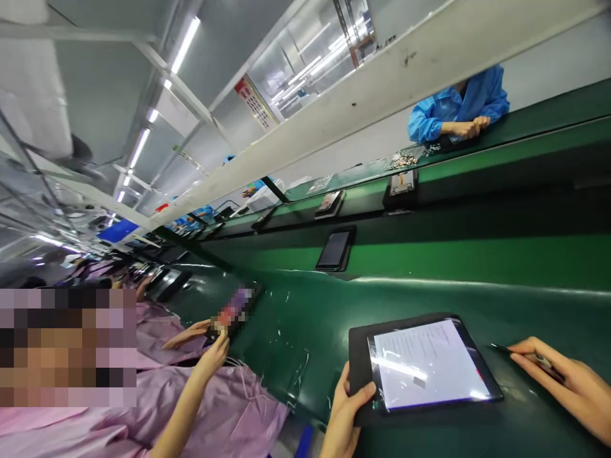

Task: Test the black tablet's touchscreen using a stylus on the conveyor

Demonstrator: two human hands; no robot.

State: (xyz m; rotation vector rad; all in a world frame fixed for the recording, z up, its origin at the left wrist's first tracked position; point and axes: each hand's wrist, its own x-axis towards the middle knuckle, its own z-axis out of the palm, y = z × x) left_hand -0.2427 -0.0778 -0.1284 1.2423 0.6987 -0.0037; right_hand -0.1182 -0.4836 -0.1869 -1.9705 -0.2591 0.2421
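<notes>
At the near right of the green bench lies a tablet (429, 359) with a lit white screen showing lines of grey text. It rests on a black backing pad (359, 356) that sticks out past its left side. My left hand (346, 407) grips the left edge of the pad and tablet, thumb on top. To the right of the tablet, my right hand (558, 378) pinches a slim, dark, pointed tool (500, 348). Its tip points left, apart from the tablet. Whether it is a pen or tweezers I cannot tell.
A co-worker in pink (224, 407) at left handles another device (233, 312). A dark-screened tablet (335, 249) lies on the green conveyor (477, 257). Beyond, opened devices (401, 186) sit on black pads. Across the line sits a person in blue (458, 108). A pale beam (334, 105) crosses overhead.
</notes>
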